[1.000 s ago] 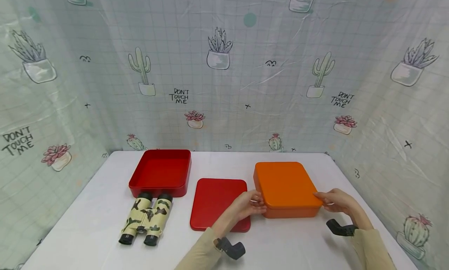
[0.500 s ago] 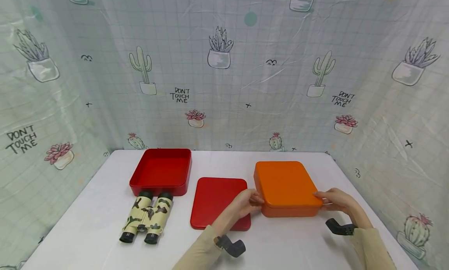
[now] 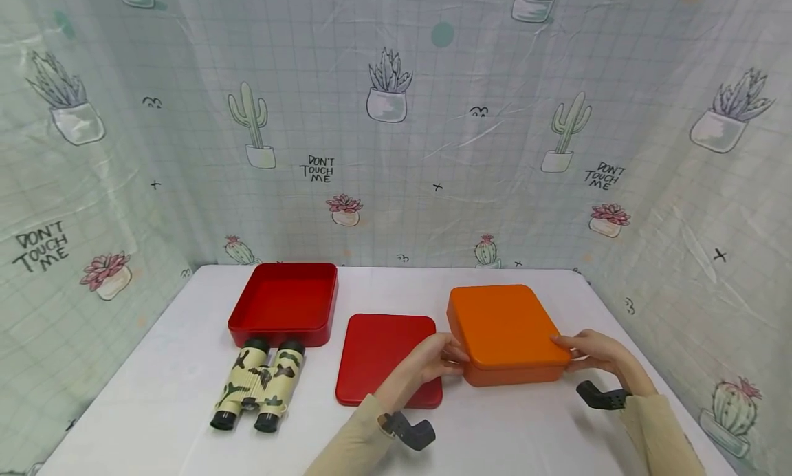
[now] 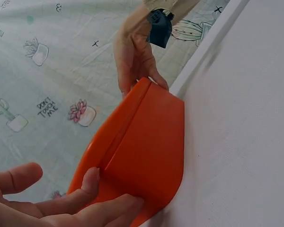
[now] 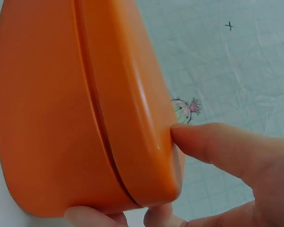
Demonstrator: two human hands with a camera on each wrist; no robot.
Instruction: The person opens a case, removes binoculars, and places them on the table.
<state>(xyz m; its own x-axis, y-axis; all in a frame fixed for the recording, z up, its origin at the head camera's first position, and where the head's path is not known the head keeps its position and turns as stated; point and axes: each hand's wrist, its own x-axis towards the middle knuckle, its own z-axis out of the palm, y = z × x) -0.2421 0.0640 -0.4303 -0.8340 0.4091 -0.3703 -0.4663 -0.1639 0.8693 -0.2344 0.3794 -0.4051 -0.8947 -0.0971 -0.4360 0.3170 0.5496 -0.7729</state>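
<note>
Right hand (image 3: pixel 597 352) pinches the orange box (image 3: pixel 504 325) (lidded, inside hidden) at the table's (image 3: pixel 495 435) right, left hand (image 3: pixel 433 358), fingers apart, seemingly touching its left side, and the red box (image 3: pixel 283 297) lies open behind the binoculars (image 3: pixel 260 385)!

A makeshift booth — cactus-print sheeting (image 3: pixel 396 146) encloses a white table (image 3: pixel 504 428) on three sides.

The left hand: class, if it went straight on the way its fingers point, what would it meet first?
The left hand would first meet the left side of the square, orange lidded box. Its fingertips seem right against it, though exact contact is hard to judge.
</note>
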